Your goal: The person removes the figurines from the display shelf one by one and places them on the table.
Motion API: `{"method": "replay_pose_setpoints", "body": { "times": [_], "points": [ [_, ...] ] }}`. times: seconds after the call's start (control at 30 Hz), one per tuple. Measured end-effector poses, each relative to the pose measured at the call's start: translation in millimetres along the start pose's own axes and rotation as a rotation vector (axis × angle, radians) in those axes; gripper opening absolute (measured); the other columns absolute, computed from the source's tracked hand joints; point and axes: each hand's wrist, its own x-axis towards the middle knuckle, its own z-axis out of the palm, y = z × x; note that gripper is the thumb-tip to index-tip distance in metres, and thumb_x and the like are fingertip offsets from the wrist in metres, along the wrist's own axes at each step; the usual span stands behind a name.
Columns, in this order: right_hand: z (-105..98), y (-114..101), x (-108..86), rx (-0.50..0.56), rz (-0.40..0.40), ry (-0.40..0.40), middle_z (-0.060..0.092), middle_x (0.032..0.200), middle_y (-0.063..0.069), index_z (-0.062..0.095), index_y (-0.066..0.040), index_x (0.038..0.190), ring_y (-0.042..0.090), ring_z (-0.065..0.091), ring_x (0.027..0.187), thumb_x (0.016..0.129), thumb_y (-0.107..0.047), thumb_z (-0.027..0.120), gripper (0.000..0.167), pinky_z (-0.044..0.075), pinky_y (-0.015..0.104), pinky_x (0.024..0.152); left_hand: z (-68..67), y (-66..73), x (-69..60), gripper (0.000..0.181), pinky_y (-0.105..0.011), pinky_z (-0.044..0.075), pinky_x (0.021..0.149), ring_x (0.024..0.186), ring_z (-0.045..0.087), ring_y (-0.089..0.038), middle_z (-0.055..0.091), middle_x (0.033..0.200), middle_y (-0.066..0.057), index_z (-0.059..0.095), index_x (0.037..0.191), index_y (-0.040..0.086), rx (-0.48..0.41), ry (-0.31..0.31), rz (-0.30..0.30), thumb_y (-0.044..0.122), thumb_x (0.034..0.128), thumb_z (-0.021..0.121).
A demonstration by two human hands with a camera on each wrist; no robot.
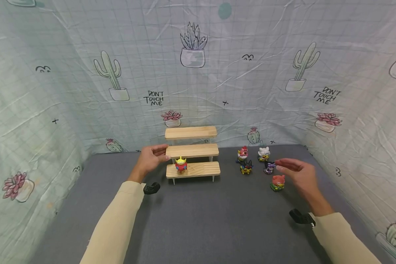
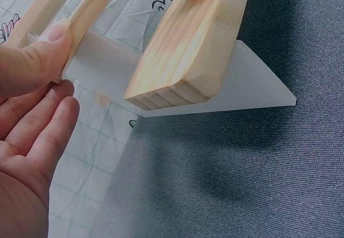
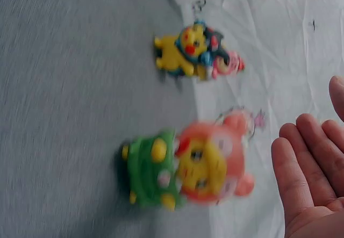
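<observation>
A three-tier wooden display shelf (image 1: 193,150) stands against the back cloth. My left hand (image 1: 151,158) pinches the left end of its middle board (image 2: 88,12), thumb on one face and fingers on the other. On the bottom board, towards its left, stands a green-headed figurine in red (image 1: 181,165). My right hand (image 1: 298,174) hovers at the right, fingers extended and thumb apart, beside a small purple-and-black figurine (image 1: 269,167); whether they touch cannot be told. Nearer to me sits a pink-hooded figurine with a green base (image 3: 183,165).
Left of the right hand stand a yellow figurine with dark ears (image 1: 246,167), a pink-and-red figurine (image 1: 242,153) and a white-hooded figurine (image 1: 264,153). A dark grey cloth covers the table (image 1: 201,223). Patterned cloth (image 1: 237,84) hangs behind and at both sides.
</observation>
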Motion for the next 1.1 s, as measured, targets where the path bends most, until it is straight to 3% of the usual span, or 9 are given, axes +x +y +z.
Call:
{"method": "replay_pose_setpoints", "body": {
  "times": [0.2,0.33,0.4,0.5,0.57,0.77,0.9,1.1],
  "points": [
    [19.3,-16.7,-0.7,0.065,-0.012,-0.076,0.076,0.101,-0.025,0.070,0.009,0.126,-0.008,0.072,0.093,0.095,-0.017,0.079,0.041,0.062,0.012,0.078,-0.6,0.6,0.5,0.057,-0.046,0.051,0.118,0.146,0.052,-0.036,0.052,0.156,-0.021,0.055,0.150,0.002,-0.005,-0.006,-0.001,0.008,0.0976,0.073],
    [32.0,-25.7,-0.8,0.096,0.005,-0.125,0.076,0.100,-0.025,0.069,0.008,0.127,-0.004,0.072,0.084,0.094,-0.018,0.080,0.043,0.059,0.017,0.058,-1.2,2.1,-0.4,0.056,-0.047,0.052,0.117,0.145,0.053,-0.036,0.053,0.156,-0.021,0.055,0.150,0.002,-0.013,-0.007,-0.004,0.008,0.0973,0.074],
    [38.9,-29.0,-0.4,0.110,-0.004,-0.145,0.077,0.101,-0.024,0.069,0.009,0.127,-0.004,0.072,0.084,0.094,-0.016,0.080,0.043,0.058,0.016,0.059,-1.5,2.3,-0.6,0.056,-0.047,0.052,0.117,0.145,0.053,-0.036,0.053,0.156,-0.021,0.055,0.150,0.002,-0.012,-0.006,-0.004,0.008,0.0972,0.074],
    [50.1,-33.0,0.5,0.147,-0.021,-0.172,0.080,0.105,-0.016,0.068,0.011,0.127,-0.006,0.073,0.089,0.094,-0.011,0.079,0.041,0.060,0.013,0.067,-1.6,1.9,-0.3,0.056,-0.047,0.052,0.118,0.146,0.052,-0.036,0.053,0.156,-0.021,0.055,0.150,0.002,-0.009,-0.007,-0.005,0.008,0.0976,0.073],
    [57.7,-35.4,1.2,0.156,-0.031,-0.188,0.081,0.109,-0.006,0.068,0.012,0.126,-0.006,0.074,0.095,0.093,-0.009,0.079,0.041,0.062,0.013,0.082,-1.7,1.5,0.0,0.056,-0.047,0.052,0.118,0.146,0.052,-0.036,0.053,0.156,-0.021,0.055,0.150,0.002,-0.011,-0.007,-0.008,0.008,0.0976,0.073],
    [78.9,-44.0,2.6,0.157,0.004,-0.251,0.075,0.123,0.024,0.069,0.008,0.127,-0.005,0.074,0.097,0.093,-0.011,0.079,0.040,0.061,0.013,0.085,-1.8,1.4,0.8,0.056,-0.047,0.052,0.117,0.145,0.053,-0.036,0.054,0.155,-0.021,0.055,0.150,0.002,-0.022,-0.004,-0.010,0.007,0.0971,0.074],
    [94.1,-47.8,4.0,0.167,-0.004,-0.283,0.071,0.126,0.031,0.070,0.007,0.127,-0.005,0.074,0.097,0.092,-0.010,0.080,0.039,0.061,0.013,0.087,-1.4,1.8,0.6,0.056,-0.046,0.052,0.117,0.145,0.054,-0.036,0.055,0.155,-0.021,0.055,0.150,0.001,-0.022,-0.004,-0.010,0.006,0.0973,0.073],
    [115.2,-52.8,6.6,0.187,-0.033,-0.318,0.073,0.125,0.028,0.072,0.006,0.124,-0.003,0.074,0.098,0.092,-0.009,0.080,0.036,0.061,0.014,0.089,-1.0,1.5,1.1,0.056,-0.046,0.052,0.116,0.144,0.054,-0.035,0.055,0.155,-0.021,0.055,0.150,0.001,-0.020,-0.003,-0.010,0.007,0.0970,0.074]
  ]
}}
